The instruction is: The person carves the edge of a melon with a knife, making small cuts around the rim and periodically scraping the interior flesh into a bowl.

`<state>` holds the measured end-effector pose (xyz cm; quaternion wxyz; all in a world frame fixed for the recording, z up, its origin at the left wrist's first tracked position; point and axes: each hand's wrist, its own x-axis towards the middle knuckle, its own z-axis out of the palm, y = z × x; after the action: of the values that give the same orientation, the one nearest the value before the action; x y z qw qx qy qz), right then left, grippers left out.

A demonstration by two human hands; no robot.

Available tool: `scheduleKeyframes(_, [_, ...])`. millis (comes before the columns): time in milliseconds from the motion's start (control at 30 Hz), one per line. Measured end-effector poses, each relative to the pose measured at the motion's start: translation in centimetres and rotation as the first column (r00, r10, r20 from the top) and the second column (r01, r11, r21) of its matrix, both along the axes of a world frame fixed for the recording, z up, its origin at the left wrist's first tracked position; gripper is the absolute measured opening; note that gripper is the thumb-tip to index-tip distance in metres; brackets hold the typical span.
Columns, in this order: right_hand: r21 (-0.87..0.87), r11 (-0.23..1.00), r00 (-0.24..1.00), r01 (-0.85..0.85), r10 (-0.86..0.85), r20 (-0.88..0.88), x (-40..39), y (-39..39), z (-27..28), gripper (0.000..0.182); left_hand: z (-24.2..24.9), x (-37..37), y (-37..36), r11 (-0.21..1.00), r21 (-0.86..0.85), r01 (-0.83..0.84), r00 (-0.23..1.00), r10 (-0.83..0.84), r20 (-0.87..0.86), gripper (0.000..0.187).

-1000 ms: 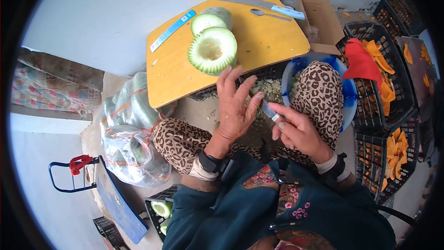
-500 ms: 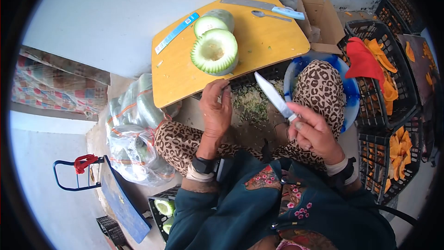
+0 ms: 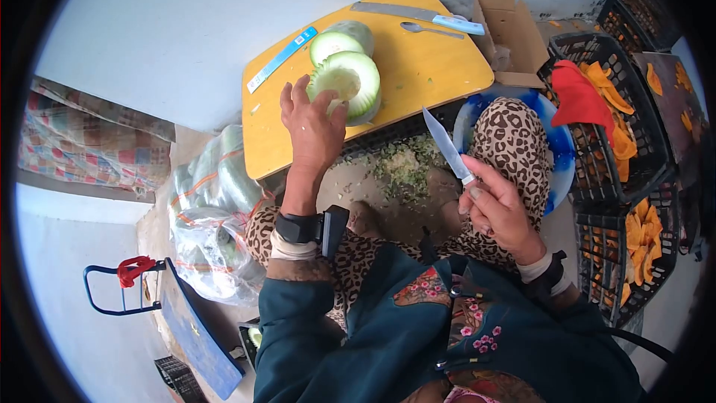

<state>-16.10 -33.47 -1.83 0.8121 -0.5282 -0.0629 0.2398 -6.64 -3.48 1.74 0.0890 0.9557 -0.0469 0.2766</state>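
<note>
A hollowed piece of winter melon (image 3: 364,82) with a notched rim stands on the yellow board (image 3: 418,67). My left hand (image 3: 315,123), fingers apart, reaches over the board's near edge, its fingertips right at the melon's left rim and overlapping it in this view. Behind the carved piece lies another cut melon piece (image 3: 350,33), pale face showing. In my right hand (image 3: 498,201) is a small knife (image 3: 445,145), held by its white handle above my right knee, blade pointing up and left.
A large knife (image 3: 418,13), a spoon (image 3: 429,29) and a blue strip (image 3: 282,60) lie on the board. Right are a cardboard box (image 3: 511,37), a blue-white basin (image 3: 563,172) and black crates (image 3: 597,172) of orange slices. Bagged melons (image 3: 216,209) stand left; peelings (image 3: 406,172) cover the floor below.
My left hand has moved up and left from below the board to the carved melon, its fingers spreading. The knife in my right hand has tilted slightly more upright.
</note>
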Motion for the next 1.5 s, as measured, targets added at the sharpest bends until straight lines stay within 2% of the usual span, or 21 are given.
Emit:
scheduleKeyframes(33, [-0.003,1.000,1.000,0.007,-0.007,-0.001,0.0,0.0,0.0,0.048,-0.2,0.2,0.2,1.000,-0.025,-0.003,0.999,0.003,-0.035,0.025])
scheduleKeyframes(133, [-0.009,0.999,0.999,0.037,-0.038,-0.019,0.0,0.2,-0.3,0.048,-0.4,0.7,0.5,0.986,-0.149,0.071,0.997,-0.068,0.019,0.020])
scheduleKeyframes(233, [-0.026,0.999,0.999,0.047,-0.048,-0.021,0.3,0.6,0.0,0.047,-0.6,1.5,2.8,0.917,-0.378,0.131,0.968,-0.037,0.247,0.013])
scheduleKeyframes(267, [-0.032,0.998,0.999,0.047,-0.048,-0.018,0.4,0.8,0.2,0.047,-1.5,2.4,4.2,0.642,-0.753,0.143,0.973,0.047,0.225,0.013])
scheduleKeyframes(300, [-0.036,0.998,0.999,0.050,-0.050,-0.007,0.6,1.0,0.3,0.047,0.0,1.7,4.0,0.375,-0.925,0.055,0.979,0.163,0.125,0.015])
scheduleKeyframes(333, [-0.057,0.997,0.999,0.048,-0.047,0.012,0.9,1.2,0.4,0.047,1.6,0.8,3.7,0.062,-0.998,-0.022,0.970,0.242,-0.006,0.017])
scheduleKeyframes(433, [-0.099,0.995,0.998,0.030,-0.025,0.052,2.2,2.1,0.3,0.046,-0.1,-0.1,5.3,0.021,-0.990,-0.140,0.972,0.195,-0.133,0.039])
scheduleKeyframes(533, [-0.117,0.993,0.998,0.027,-0.020,0.065,3.6,3.4,-0.4,0.046,-2.1,-0.6,3.2,0.105,-0.972,-0.212,0.965,0.182,-0.191,0.051])
scheduleKeyframes(567, [-0.136,0.990,0.996,0.028,-0.017,0.086,4.1,3.7,-0.8,0.045,-2.3,-1.0,2.0,0.144,-0.967,-0.209,0.973,0.127,-0.192,0.062])
scheduleKeyframes(600, [-0.172,0.984,0.994,0.046,-0.029,0.101,4.5,4.2,-0.6,0.045,-2.8,-1.1,0.9,0.220,-0.957,-0.190,0.980,0.094,-0.173,0.067])
scheduleKeyframes(667, [-0.246,0.966,0.990,0.084,-0.052,0.132,5.1,5.3,-0.4,0.044,-2.7,-1.0,-1.1,0.264,-0.947,-0.182,0.983,0.062,-0.172,0.074])
scheduleKeyframes(767, [-0.257,0.962,0.981,0.089,-0.041,0.187,5.6,6.2,-0.8,0.043,-4.8,1.4,-0.7,0.396,-0.916,-0.064,0.997,-0.018,-0.078,0.076])
scheduleKeyframes(867, [-0.284,0.952,0.962,0.116,-0.036,0.272,5.3,7.4,-0.9,0.045,-5.5,2.7,-0.6,0.537,-0.843,0.036,0.998,0.023,0.058,0.075])
scheduleKeyframes(933, [-0.346,0.929,0.941,0.132,-0.008,0.337,4.9,7.5,-1.3,0.046,-5.1,3.1,0.4,0.539,-0.842,0.026,0.999,0.007,0.035,0.072])
scheduleKeyframes(1133, [-0.316,0.948,0.966,0.043,0.041,0.256,3.9,6.9,-1.1,0.046,-4.6,4.1,3.3,0.416,-0.909,-0.001,0.994,-0.095,-0.045,0.068])
scheduleKeyframes(1200, [-0.315,0.945,0.963,0.094,-0.005,0.270,3.7,6.9,-1.0,0.047,-4.2,3.5,3.0,0.399,-0.917,-0.002,0.994,-0.099,-0.045,0.069])
scheduleKeyframes(1300, [-0.311,0.926,0.911,0.213,-0.073,0.405,3.6,7.5,-1.1,0.047,-3.8,3.0,2.7,0.355,-0.934,-0.029,0.998,-0.038,-0.045,0.069])
scheduleKeyframes(1400, [-0.341,0.914,0.889,0.219,-0.043,0.456,3.4,8.2,-0.3,0.048,-3.6,3.3,2.7,0.368,-0.928,0.062,0.998,-0.006,0.064,0.068])
scheduleKeyframes(1500, [-0.326,0.922,0.878,0.208,-0.029,0.478,3.2,9.2,-0.2,0.048,-3.5,4.1,3.5,0.444,-0.889,0.117,0.990,0.017,0.139,0.065])
